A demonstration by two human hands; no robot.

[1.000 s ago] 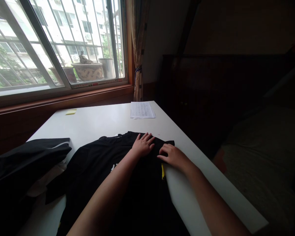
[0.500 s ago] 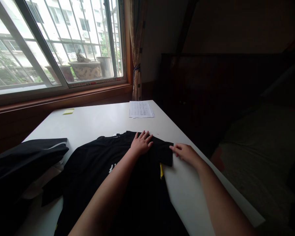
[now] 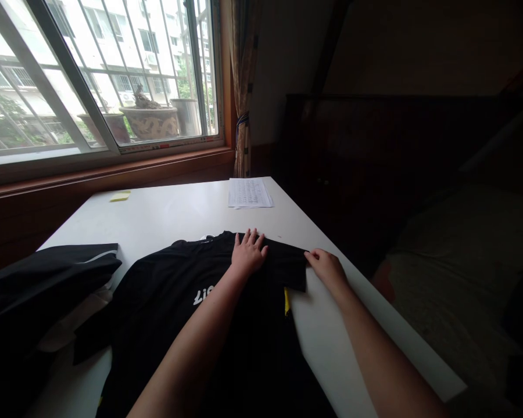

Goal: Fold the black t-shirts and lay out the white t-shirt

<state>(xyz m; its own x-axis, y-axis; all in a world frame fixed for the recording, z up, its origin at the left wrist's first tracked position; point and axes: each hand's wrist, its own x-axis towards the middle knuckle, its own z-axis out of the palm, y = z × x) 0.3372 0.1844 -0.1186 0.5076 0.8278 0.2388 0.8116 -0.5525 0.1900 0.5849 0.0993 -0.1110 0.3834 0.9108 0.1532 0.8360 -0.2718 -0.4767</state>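
Observation:
A black T-shirt [image 3: 157, 284] lies spread on the white table, its collar toward the window and white lettering on the chest partly covered by my left forearm. My left hand [image 3: 248, 251] rests flat on the shirt near its right shoulder, fingers spread. At the outer corner of the right sleeve, my right hand [image 3: 328, 268] pinches the cuff edge between thumb and fingers. A bit of yellow [image 3: 287, 302] shows just below that sleeve. The lower part of the shirt is dark and runs out of view.
Another dark garment [image 3: 47, 278] with a pale stripe is heaped on the table's left side. Printed papers [image 3: 250, 193] and a yellow sticky pad [image 3: 120, 196] lie on the far part of the white table [image 3: 178, 206]. A barred window and a tied curtain [image 3: 243, 93] stand behind.
My right hand has moved slightly up and its fingers have closed on the sleeve's corner. My left hand has shifted a little, staying flat on the shirt.

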